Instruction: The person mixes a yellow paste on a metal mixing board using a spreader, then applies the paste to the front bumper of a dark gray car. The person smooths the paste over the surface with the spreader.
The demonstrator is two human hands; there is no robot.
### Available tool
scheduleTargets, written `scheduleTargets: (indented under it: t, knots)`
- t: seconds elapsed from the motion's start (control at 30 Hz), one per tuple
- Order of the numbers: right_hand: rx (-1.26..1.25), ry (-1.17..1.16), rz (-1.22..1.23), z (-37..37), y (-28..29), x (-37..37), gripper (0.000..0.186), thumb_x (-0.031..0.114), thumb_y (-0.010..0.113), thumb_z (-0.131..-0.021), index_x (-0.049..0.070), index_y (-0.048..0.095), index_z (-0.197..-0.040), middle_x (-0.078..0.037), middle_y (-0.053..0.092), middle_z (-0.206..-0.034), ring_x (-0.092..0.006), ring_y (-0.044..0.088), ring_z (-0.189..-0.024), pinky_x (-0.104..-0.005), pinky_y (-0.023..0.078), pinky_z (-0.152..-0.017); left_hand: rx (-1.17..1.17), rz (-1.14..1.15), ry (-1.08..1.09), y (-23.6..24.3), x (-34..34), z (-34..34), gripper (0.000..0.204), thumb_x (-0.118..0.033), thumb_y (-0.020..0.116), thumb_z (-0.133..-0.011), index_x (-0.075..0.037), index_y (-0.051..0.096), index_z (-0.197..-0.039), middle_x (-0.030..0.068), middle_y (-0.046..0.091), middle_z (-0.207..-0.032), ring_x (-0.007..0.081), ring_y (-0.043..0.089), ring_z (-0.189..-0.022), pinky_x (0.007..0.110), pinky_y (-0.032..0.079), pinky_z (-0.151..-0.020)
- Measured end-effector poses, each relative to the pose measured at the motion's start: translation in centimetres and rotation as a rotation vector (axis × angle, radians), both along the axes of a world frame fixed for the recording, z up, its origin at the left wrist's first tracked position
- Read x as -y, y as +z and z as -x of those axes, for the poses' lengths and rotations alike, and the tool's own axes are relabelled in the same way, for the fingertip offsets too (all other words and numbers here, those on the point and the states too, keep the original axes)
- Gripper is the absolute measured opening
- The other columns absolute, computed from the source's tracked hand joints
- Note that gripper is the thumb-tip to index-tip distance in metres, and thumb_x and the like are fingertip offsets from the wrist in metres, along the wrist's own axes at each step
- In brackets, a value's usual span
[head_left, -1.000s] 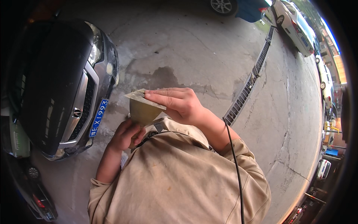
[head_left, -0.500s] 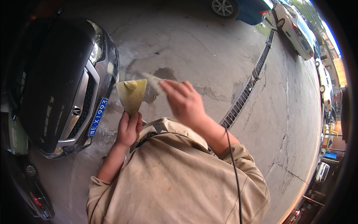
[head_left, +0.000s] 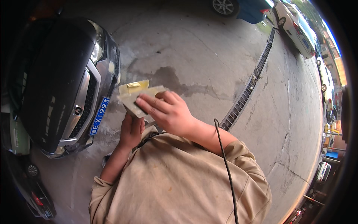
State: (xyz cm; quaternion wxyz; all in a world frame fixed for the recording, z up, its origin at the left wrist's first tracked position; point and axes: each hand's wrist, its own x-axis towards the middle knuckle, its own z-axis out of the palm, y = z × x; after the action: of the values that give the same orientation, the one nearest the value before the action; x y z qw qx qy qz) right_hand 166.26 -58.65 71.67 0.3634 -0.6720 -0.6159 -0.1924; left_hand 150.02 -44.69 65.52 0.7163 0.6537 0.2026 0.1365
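My left hand (head_left: 131, 131) grips the lower end of a putty knife (head_left: 122, 90), whose wide blade points up and away from me. A smear of yellowish putty (head_left: 134, 85) lies near the blade's far edge. My right hand (head_left: 168, 113) presses its fingers along a flat, greyish-yellow spreader (head_left: 129, 100). This spreader lies across the putty knife and covers most of its blade. Whether the two blades touch over their whole width is hidden.
A dark car (head_left: 56, 82) stands close on my left, with pale patches on its front bumper (head_left: 112, 67). A drain grate (head_left: 244, 99) crosses the concrete floor on the right. Parked at the far side are a blue car (head_left: 253, 10) and a white car (head_left: 294, 28). A black cable (head_left: 229, 175) hangs by my right arm.
My right hand has swung left and toward me, bringing the spreader from beside the putty knife to over its blade. The putty now looks flatter and the knife more tilted.
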Motion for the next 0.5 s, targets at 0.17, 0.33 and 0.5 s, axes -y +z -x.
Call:
scheduleTargets:
  t: [0.17, 0.33, 0.5]
  knots:
    - [-0.002, 0.028, 0.064, 0.01, -0.06, -0.14, 0.063, 0.013, 0.072, -0.077, 0.007, 0.069, -0.140, -0.004, 0.069, -0.136, -0.0228, 0.061, -0.096, -0.0351, 0.054, -0.084, -0.013, -0.067, -0.021, -0.15, -0.43, 0.12, 0.022, -0.025, 0.052, -0.114, -0.004, 0.052, -0.116, -0.0015, 0.053, -0.079, 0.0049, 0.047, -0.062, 0.024, 0.037, -0.052]
    - [0.004, 0.020, 0.081, -0.43, -0.11, -0.21, 0.065, 0.018, 0.071, -0.079, 0.007, 0.066, -0.143, -0.004, 0.067, -0.138, -0.0231, 0.059, -0.100, -0.0360, 0.053, -0.088, -0.006, 0.011, 0.002, 0.34, -0.29, -0.12, 0.023, -0.027, 0.049, -0.115, -0.005, 0.052, -0.114, -0.0015, 0.052, -0.077, 0.0058, 0.046, -0.060, 0.025, 0.037, -0.052]
    - [-0.004, -0.052, -0.007, -0.46, 0.12, -0.45, 0.063, 0.013, 0.071, -0.075, 0.008, 0.070, -0.138, -0.003, 0.070, -0.137, -0.0229, 0.061, -0.095, -0.0350, 0.055, -0.084, -0.035, -0.015, 0.033, 0.64, -0.13, -0.26, 0.024, -0.028, 0.051, -0.114, -0.005, 0.053, -0.110, -0.0012, 0.053, -0.076, 0.0059, 0.047, -0.060, 0.025, 0.037, -0.052]
